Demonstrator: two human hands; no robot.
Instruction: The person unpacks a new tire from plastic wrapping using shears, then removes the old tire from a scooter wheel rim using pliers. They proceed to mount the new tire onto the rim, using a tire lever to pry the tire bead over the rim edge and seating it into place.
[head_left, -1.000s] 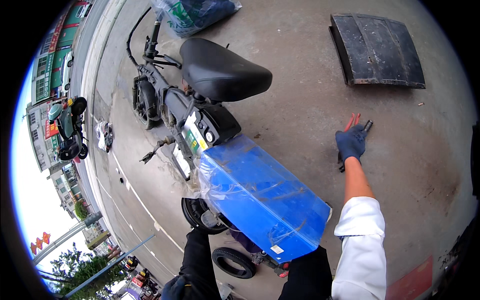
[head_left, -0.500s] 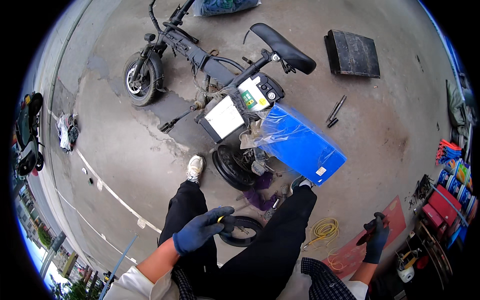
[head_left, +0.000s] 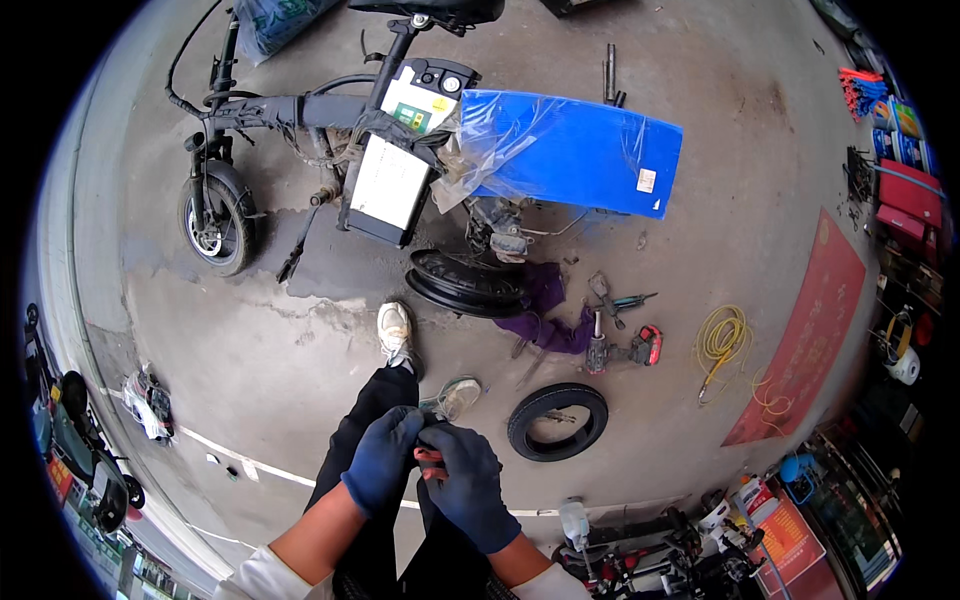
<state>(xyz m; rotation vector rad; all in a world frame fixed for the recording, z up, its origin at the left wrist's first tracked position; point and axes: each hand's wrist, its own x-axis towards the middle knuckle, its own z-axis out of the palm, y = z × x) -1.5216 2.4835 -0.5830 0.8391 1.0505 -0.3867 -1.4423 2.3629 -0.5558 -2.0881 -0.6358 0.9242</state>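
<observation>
My left hand (head_left: 378, 465), in a dark blue work glove, is closed in a pinch against the other hand. What its fingers hold is hidden. My right hand (head_left: 470, 488), gloved the same way, is closed around a red-handled tool (head_left: 430, 462); most of the tool is covered by the fingers. Both hands meet in front of my legs, above my shoes. Beyond them a black wheel rim (head_left: 450, 292) lies beside a folding electric bike (head_left: 270, 112) with a white battery pack (head_left: 388, 190). A loose black tyre (head_left: 519, 420) lies to the right of my hands.
A blue box (head_left: 590, 150) under clear plastic rests at the bike's rear. On the ground are a purple cloth (head_left: 550, 330), a red-and-black power tool (head_left: 635, 350), a yellow hose (head_left: 722, 338) and a red mat (head_left: 800, 350). Tools and parts (head_left: 670, 555) crowd the lower right.
My right hand has come in from the far right to meet the left. The view has turned right, and I have stepped away from the bike; the tyre and power tool now show fully.
</observation>
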